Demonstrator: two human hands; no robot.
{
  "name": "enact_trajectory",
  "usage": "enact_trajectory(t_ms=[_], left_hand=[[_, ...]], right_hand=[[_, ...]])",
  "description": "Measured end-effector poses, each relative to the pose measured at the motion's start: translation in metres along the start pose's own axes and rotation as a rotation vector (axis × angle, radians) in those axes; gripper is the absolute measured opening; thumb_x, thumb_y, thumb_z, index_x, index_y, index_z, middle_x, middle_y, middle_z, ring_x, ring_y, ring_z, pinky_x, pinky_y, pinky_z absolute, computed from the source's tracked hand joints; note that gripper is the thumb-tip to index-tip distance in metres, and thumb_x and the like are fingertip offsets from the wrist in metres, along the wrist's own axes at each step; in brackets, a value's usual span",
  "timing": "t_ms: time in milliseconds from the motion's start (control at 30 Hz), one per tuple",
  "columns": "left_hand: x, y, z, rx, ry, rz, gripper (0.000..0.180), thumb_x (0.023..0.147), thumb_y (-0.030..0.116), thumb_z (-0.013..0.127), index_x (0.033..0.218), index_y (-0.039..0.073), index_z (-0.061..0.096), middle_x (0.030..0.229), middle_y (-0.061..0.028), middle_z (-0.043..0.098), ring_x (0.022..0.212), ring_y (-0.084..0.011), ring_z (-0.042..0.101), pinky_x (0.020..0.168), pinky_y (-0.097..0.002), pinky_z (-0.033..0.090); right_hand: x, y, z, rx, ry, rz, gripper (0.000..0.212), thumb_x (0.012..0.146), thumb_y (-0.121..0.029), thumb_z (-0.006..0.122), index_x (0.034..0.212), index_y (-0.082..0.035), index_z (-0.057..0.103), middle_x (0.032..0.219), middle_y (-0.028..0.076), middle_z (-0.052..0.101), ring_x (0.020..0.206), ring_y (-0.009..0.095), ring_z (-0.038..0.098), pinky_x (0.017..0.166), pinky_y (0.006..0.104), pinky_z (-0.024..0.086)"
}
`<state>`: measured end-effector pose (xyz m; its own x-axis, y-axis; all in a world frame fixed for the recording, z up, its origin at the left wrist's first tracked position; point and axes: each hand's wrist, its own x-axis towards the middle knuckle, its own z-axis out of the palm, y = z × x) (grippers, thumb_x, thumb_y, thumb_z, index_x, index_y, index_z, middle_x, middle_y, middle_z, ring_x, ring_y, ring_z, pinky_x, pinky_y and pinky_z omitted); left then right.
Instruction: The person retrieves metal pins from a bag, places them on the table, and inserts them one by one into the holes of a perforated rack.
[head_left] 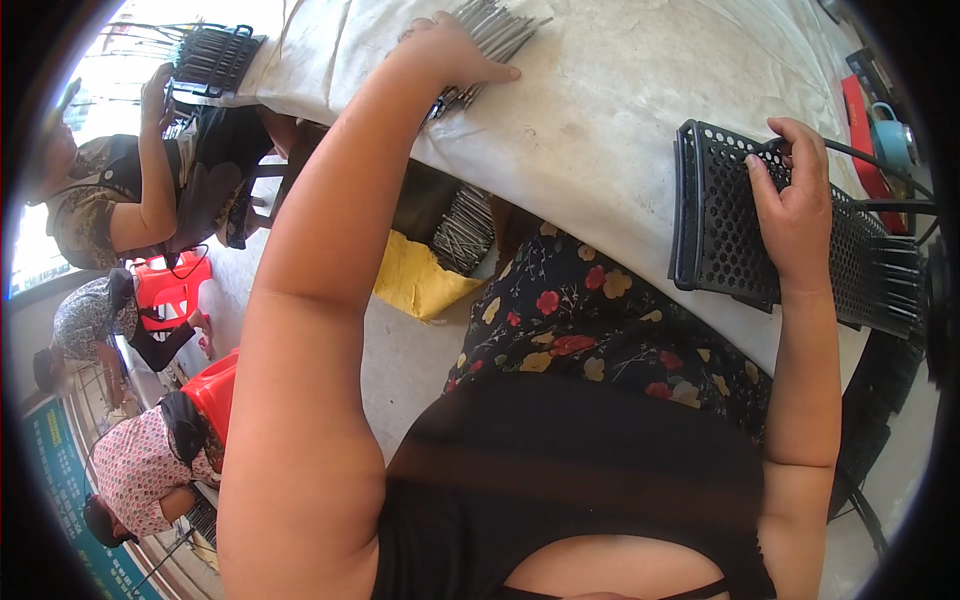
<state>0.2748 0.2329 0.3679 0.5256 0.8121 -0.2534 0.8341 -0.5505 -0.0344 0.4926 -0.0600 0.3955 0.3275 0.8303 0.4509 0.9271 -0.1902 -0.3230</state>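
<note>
A loose bundle of thin grey rods (505,35) lies at the far edge of the white-covered table. Over it rests my left hand (440,50), its thumb stretched out to the right and its other fingers partly hidden. At the right, my right hand (800,200) grips a black perforated rack (725,220), thumb on the near face and fingers bent over the far side. Thin dark rods (897,285) stick out at the rack's right end.
Below the table edge, a box with yellow lining (425,275) holds many grey rods (465,230). A light-blue mug (890,135) and a red box (862,135) stand far right. Another black rack (215,60) is at the far left. Several people sit left, near red stools (172,285).
</note>
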Motion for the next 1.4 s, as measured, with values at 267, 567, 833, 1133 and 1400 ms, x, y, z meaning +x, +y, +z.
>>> enact_trajectory(t_ms=[267,567,833,1133,1400], left_hand=[[-0.067,-0.023,-0.008,-0.471,0.46,0.403,0.106,0.074,0.06,0.07,0.144,-0.008,0.028,0.133,-0.0311,0.049,0.125,-0.0425,0.048,0.106,-0.0447,0.038],[-0.105,-0.064,0.066,-0.9,0.038,-0.324,0.035,0.091,0.032,0.062,0.092,-0.003,0.066,0.075,-0.0105,0.066,0.066,-0.019,0.063,0.061,-0.0327,0.05],[-0.137,-0.089,0.0,-0.574,-0.158,-0.104,0.02,0.086,0.018,0.063,0.082,-0.002,0.064,0.063,-0.0023,0.055,0.051,-0.0111,0.051,0.05,-0.0271,0.044],[-0.03,-0.102,-0.021,-0.259,0.517,0.032,0.025,0.085,0.025,0.059,0.087,0.002,0.068,0.086,-0.0226,0.066,0.085,-0.0372,0.065,0.069,-0.043,0.051],[-0.072,-0.121,0.078,-0.295,1.111,-0.039,0.021,0.088,0.023,0.06,0.083,0.003,0.065,0.081,-0.0212,0.065,0.077,-0.0395,0.063,0.066,-0.0424,0.05]], right_hand=[[0.003,0.004,-0.003,0.015,0.016,0.007,0.034,0.083,-0.01,0.065,0.116,-0.002,0.056,0.119,0.014,0.057,0.112,0.03,0.055,0.098,0.0362,0.043],[0.003,0.013,0.002,0.031,0.026,-0.07,0.029,0.081,-0.007,0.066,0.108,0.0,0.057,0.113,0.014,0.058,0.108,0.031,0.056,0.096,0.0363,0.043],[0.001,0.02,-0.003,0.059,0.01,-0.067,0.02,0.08,-0.007,0.066,0.097,-0.002,0.058,0.105,0.013,0.06,0.102,0.031,0.056,0.092,0.0375,0.043],[0.007,0.015,-0.004,0.044,-0.047,-0.167,0.009,0.083,-0.008,0.063,0.088,-0.002,0.058,0.094,0.011,0.061,0.092,0.029,0.057,0.088,0.0357,0.042],[0.005,0.007,-0.009,0.059,-0.141,-0.083,0.009,0.088,-0.004,0.063,0.096,0.0,0.061,0.103,0.01,0.064,0.1,0.022,0.06,0.092,0.0297,0.044]])
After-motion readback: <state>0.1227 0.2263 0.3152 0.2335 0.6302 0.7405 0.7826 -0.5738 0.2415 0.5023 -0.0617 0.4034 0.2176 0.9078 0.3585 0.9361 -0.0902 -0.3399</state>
